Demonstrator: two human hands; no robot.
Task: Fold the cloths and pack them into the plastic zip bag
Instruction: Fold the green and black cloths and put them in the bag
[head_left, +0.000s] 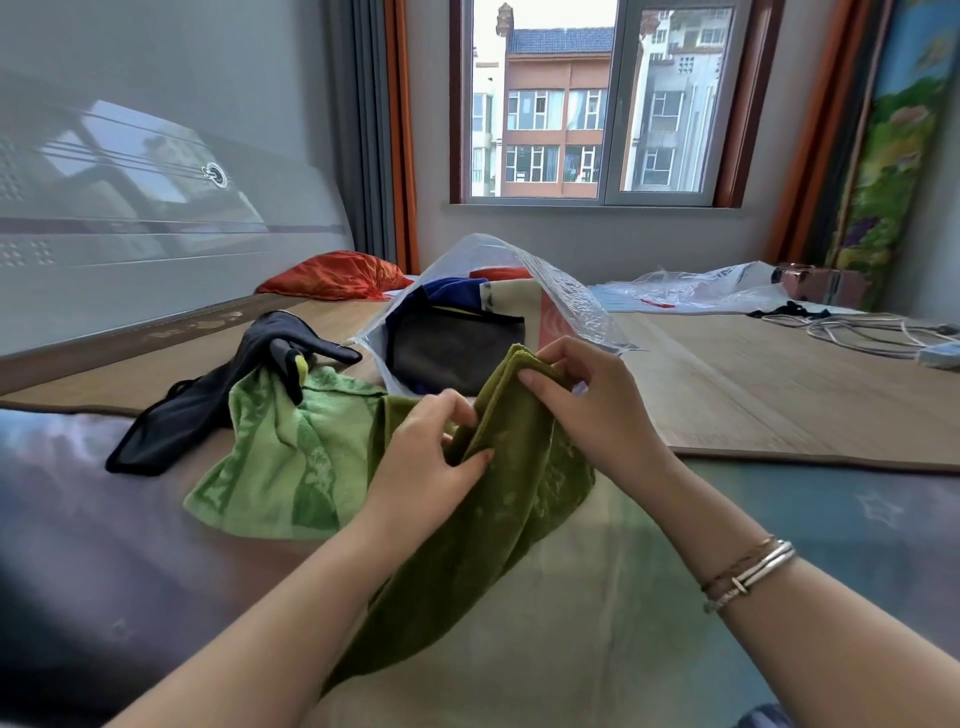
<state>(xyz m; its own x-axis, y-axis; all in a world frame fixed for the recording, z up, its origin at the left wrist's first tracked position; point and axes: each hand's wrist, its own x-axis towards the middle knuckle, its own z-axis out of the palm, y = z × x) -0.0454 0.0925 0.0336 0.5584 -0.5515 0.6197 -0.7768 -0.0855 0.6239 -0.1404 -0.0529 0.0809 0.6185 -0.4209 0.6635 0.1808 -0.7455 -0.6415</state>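
Cloths lie on a big bed (649, 597) that fills the lower part of the frame. A tan woven mat (753, 395) covers the far half of the bed, and a soft blanket with pale colours (779, 519) covers the near half. A grey wall and a window (592, 98) with orange curtains (400, 130) sit at the top, with tall buildings outside.

In the middle, a clear plastic zip bag (566, 296) stands open on the mat, with dark folded cloths (452, 353) inside it. Just in front of the bag, both hands hold a dark green folded towel (498, 519). The left hand (431, 462) pinches its folds with curled fingers. The right hand (597, 405) grips its top edge near the bag's mouth.

To the left lies a light green towel (280, 457), touching a black cloth (208, 395). A red pillow (332, 275) rests farther back. White cables (872, 332) lie at the right edge. Silver bangles (753, 571) circle the right wrist.
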